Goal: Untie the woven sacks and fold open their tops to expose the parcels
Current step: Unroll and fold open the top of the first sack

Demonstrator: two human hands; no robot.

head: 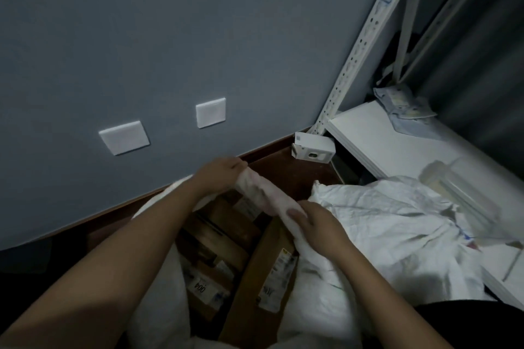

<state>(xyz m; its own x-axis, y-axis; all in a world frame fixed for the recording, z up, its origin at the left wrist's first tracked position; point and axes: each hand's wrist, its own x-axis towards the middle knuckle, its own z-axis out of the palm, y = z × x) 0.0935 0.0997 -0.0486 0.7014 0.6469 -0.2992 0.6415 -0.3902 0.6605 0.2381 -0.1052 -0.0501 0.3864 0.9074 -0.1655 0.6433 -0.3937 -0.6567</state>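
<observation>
1. Below the grey wall (pixel 141 37), the open sack (pixel 317 272) sat with brown parcels (pixel 224 235) showing inside.
2. Left hand (pixel 218 176) and right hand (pixel 314 224) each gripped its rolled rim (pixel 263 195), fingers curled around it.
3. Right of the sack lay another sack (pixel 397 212).

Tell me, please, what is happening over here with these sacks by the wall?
A person is opening a white woven sack on the floor. Both hands grip its rolled top edge: the left hand at the far end near the wall, the right hand nearer. The mouth is already open, and cardboard parcels with labels show inside. A second white sack lies crumpled to the right, beside a white shelf.
</observation>
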